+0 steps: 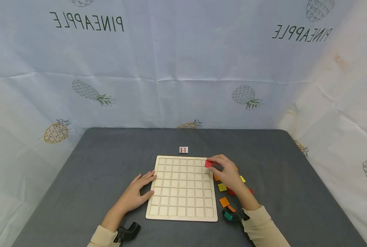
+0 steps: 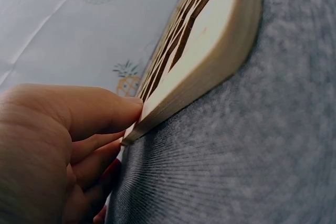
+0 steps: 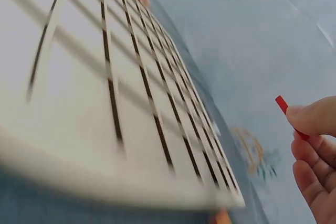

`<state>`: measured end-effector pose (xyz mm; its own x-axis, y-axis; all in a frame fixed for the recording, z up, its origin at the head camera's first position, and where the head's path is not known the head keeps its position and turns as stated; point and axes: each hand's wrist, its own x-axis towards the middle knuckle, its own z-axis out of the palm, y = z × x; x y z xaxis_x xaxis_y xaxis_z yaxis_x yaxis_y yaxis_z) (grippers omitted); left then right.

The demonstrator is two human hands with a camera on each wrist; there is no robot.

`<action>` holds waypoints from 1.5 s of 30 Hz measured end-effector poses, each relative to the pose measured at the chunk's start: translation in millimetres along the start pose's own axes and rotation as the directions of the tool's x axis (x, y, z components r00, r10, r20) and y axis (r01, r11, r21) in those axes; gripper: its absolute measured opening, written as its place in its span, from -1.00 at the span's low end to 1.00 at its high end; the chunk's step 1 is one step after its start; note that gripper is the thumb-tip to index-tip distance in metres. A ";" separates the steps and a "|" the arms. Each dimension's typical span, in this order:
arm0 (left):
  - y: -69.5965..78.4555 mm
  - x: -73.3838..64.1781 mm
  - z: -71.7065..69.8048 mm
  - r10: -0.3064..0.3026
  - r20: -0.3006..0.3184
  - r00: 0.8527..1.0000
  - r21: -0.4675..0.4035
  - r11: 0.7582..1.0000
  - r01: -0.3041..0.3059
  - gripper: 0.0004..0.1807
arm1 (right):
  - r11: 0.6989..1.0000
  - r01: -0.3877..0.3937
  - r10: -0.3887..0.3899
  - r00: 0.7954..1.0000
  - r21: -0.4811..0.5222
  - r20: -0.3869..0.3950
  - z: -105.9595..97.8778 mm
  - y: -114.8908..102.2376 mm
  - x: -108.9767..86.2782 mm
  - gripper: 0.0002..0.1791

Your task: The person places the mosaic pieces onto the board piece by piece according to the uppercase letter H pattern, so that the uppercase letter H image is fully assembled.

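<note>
A pale wooden board [image 1: 182,191] with a grid of shallow square cells lies flat on the dark table. At its far right corner, my right hand [image 1: 228,173] pinches a thin red square tile [image 1: 208,163] between thumb and fingers. The right wrist view shows that tile [image 3: 282,104] held edge-on, above the level of the board. My left hand [image 1: 135,192] is at the board's left edge, fingers extended and spread. Seen from the left wrist, the thumb of that hand [image 2: 47,135] touches the board's rim.
Loose tiles lie right of the board, partly under my right arm: orange [image 1: 224,202], yellow [image 1: 222,187], red [image 1: 231,192] and green [image 1: 228,216]. A small card with a coloured grid [image 1: 183,150] lies beyond the board. Pineapple-printed cloth [image 1: 183,51] hangs behind the table.
</note>
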<state>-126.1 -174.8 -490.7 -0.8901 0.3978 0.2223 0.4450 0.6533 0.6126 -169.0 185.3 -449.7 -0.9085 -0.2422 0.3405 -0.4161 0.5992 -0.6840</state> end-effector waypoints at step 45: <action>0.1 -0.7 1.3 -0.026 0.002 1.000 0.043 0.999 0.026 -0.43 | 0.999 0.028 -0.021 0.964 -0.023 0.266 126.6 -38.8 56.7 -0.71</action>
<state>-125.3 -174.1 -491.8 -0.9012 0.3819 0.2048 0.4256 0.6906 0.5847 -209.2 51.7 -485.6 -0.8771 -0.4491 0.1704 -0.4401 0.6094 -0.6595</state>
